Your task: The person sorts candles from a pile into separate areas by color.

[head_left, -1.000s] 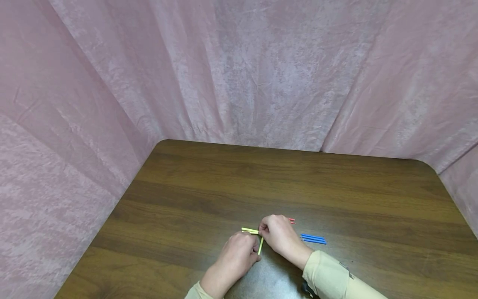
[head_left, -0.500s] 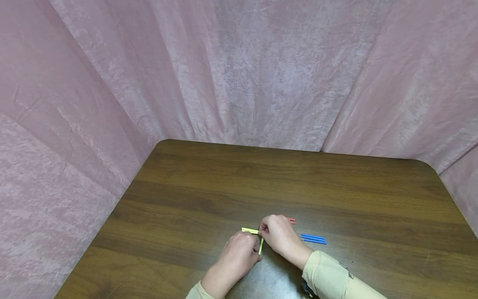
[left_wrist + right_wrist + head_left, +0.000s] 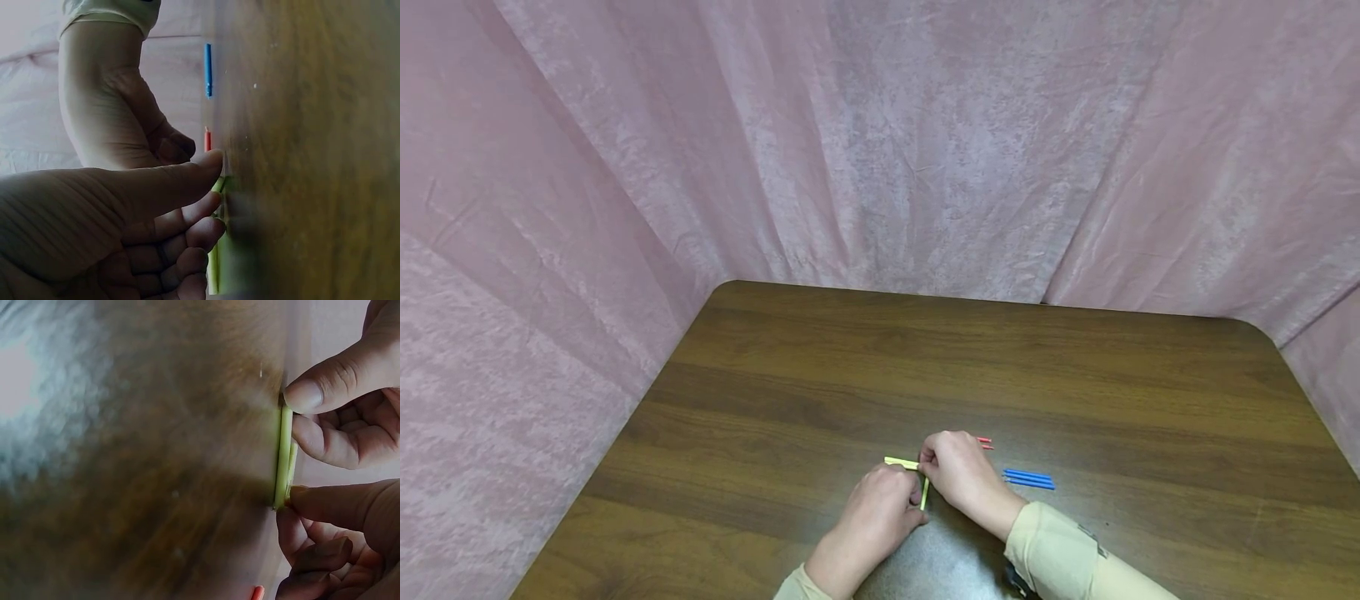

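Thin yellow-green sticks lie on the brown table between both hands. One stick (image 3: pixel 924 493) runs toward the person, and others (image 3: pixel 900 462) point left from its far end, making a corner. My left hand (image 3: pixel 876 504) has thumb and forefinger at the near end of the first stick (image 3: pixel 283 456), while its knuckles partly cover the left-pointing ones. At the corner, my right hand (image 3: pixel 962 471) pinches the far end with thumb and forefinger. In the left wrist view, more yellow-green (image 3: pixel 214 272) shows beside the curled left fingers.
Several blue sticks (image 3: pixel 1028 479) lie side by side to the right of the right hand. Red sticks (image 3: pixel 985 443) poke out beyond that hand, mostly hidden by it. Pink curtains (image 3: pixel 970 150) hang behind the table's far edge (image 3: pixel 895 293).
The left-pointing yellow-green sticks have closed together from a slight spread. The near end of the other stick has shifted slightly right with the left hand. My right hand has barely moved.
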Demonstrator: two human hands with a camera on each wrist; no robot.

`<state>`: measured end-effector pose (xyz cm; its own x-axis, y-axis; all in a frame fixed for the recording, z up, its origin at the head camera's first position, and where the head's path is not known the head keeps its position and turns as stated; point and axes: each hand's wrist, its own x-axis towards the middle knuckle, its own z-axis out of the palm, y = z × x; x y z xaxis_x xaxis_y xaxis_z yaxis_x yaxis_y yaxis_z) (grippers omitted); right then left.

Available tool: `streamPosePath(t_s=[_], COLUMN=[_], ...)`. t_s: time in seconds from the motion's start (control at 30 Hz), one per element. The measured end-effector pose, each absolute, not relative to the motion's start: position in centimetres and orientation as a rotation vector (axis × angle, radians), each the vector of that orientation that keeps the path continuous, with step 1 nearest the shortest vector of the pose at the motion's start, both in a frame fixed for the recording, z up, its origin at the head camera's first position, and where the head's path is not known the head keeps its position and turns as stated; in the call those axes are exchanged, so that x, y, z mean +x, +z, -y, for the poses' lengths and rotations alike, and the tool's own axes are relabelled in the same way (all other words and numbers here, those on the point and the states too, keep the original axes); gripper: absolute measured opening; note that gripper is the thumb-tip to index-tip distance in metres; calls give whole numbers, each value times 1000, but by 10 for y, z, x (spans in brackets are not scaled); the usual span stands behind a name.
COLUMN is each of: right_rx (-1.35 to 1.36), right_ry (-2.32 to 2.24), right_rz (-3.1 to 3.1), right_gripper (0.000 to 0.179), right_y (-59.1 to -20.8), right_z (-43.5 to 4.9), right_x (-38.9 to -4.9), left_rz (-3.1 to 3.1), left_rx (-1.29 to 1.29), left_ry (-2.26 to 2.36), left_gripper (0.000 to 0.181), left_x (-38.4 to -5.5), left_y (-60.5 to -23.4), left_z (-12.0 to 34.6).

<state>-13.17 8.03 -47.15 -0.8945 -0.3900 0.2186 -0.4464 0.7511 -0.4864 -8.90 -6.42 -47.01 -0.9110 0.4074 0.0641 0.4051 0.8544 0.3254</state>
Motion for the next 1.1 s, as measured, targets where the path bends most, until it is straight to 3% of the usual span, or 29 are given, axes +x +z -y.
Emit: streamPosePath(t_s=[1.1], right_rx=[553], right_ry=[911], right_rz=[2874], right_gripper=[19], right_y=[-463], right_z=[-100], right_x=[-124], left_rz=[-3030], left_rx=[663], left_ry=[480], left_gripper=[28], left_x=[-90], left_y=[-472], left_z=[63])
